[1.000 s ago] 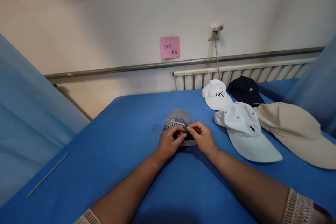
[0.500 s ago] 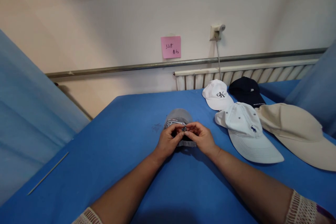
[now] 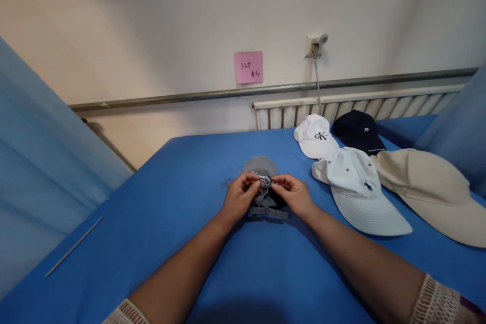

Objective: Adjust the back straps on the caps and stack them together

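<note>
A grey cap (image 3: 260,163) with white lettering lies on the blue-covered table, its back strap (image 3: 269,212) toward me and a dark opening beneath the fabric. Both of my hands work at it from the near side. My left hand (image 3: 239,196) is closed in a pinch at the lettered part, thumb against fingers. Across a small gap, my right hand (image 3: 297,196) pinches at the cap's right part. My fingers cover much of the crown, and the exact bit of fabric between the fingertips is hard to see.
To the right lie a white cap (image 3: 314,136), a navy cap (image 3: 357,129), a pale blue cap (image 3: 353,182) and a beige cap (image 3: 425,182). A thin stick (image 3: 74,247) rests at left. Behind the table are a radiator (image 3: 288,115) and a rail (image 3: 212,94).
My fingertips have moved apart; a small dark bunched bit between them no longer shows. More lettering is visible, and the cap's strap has shifted slightly toward me.
</note>
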Demonstrator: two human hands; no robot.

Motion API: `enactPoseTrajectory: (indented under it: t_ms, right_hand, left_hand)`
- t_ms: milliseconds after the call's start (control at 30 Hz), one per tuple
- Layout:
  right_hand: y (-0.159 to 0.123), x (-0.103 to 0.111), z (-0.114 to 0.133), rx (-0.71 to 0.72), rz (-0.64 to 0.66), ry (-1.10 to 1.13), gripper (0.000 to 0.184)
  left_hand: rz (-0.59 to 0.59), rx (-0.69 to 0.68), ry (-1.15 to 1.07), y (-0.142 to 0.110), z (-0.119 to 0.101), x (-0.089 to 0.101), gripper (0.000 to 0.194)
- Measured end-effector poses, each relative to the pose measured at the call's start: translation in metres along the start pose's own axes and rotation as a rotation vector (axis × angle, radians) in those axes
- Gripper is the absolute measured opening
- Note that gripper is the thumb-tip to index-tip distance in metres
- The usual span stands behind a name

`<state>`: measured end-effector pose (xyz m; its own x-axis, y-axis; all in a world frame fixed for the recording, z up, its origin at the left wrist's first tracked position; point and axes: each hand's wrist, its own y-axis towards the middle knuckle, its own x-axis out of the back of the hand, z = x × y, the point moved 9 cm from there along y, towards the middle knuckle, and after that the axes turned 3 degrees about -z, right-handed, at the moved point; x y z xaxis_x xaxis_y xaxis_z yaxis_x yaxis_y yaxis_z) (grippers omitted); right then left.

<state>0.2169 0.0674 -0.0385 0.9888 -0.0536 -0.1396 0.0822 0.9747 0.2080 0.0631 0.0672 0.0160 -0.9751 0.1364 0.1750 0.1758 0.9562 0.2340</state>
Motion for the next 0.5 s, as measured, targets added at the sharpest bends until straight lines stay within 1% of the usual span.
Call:
enactPoseTrajectory:
  t_ms: [67, 133, 167, 200, 233, 267, 333, 367, 400, 433, 467, 500]
  right_hand:
    - [0.005, 0.009, -0.007, -0.006, -0.056, 0.019, 0.034]
    - [0.009, 0.015, -0.012, -0.009, -0.098, 0.035, 0.036]
    - [0.010, 0.017, -0.014, -0.012, -0.110, 0.043, 0.037]
    - [0.010, 0.017, -0.015, -0.016, -0.114, 0.050, 0.037]
    - [0.010, 0.018, -0.015, -0.019, -0.116, 0.054, 0.037]
    - [0.010, 0.017, -0.014, -0.021, -0.118, 0.055, 0.037]
    - [0.009, 0.017, -0.012, -0.020, -0.121, 0.050, 0.036]
    - [0.008, 0.017, -0.011, -0.017, -0.123, 0.045, 0.036]
    - [0.007, 0.017, -0.009, -0.012, -0.124, 0.042, 0.035]
    - [0.007, 0.016, -0.008, -0.006, -0.123, 0.040, 0.035]
    - [0.006, 0.015, -0.007, 0.000, -0.117, 0.038, 0.034]
    - [0.005, 0.014, -0.006, 0.007, -0.106, 0.037, 0.034]
  left_hand:
    - [-0.075, 0.030, -0.025, 0.004, -0.002, 0.015, 0.029]
    - [-0.129, 0.016, 0.015, 0.006, -0.009, 0.030, 0.029]
    - [-0.133, 0.000, 0.047, 0.006, -0.014, 0.035, 0.027]
    - [-0.109, -0.011, 0.080, 0.006, -0.018, 0.037, 0.026]
    - [-0.049, -0.016, 0.114, 0.004, -0.022, 0.034, 0.025]
    - [0.050, -0.016, 0.154, 0.001, -0.025, 0.027, 0.024]
    - [0.337, -0.030, 0.268, -0.012, -0.028, 0.002, 0.024]
    - [0.482, -0.061, 0.359, -0.021, -0.029, -0.011, 0.023]
    - [0.597, -0.108, 0.470, -0.031, -0.028, -0.023, 0.024]
    - [0.675, -0.161, 0.587, -0.038, -0.027, -0.031, 0.027]
    - [0.717, -0.210, 0.695, -0.043, -0.025, -0.038, 0.031]
    - [0.735, -0.247, 0.784, -0.046, -0.023, -0.043, 0.033]
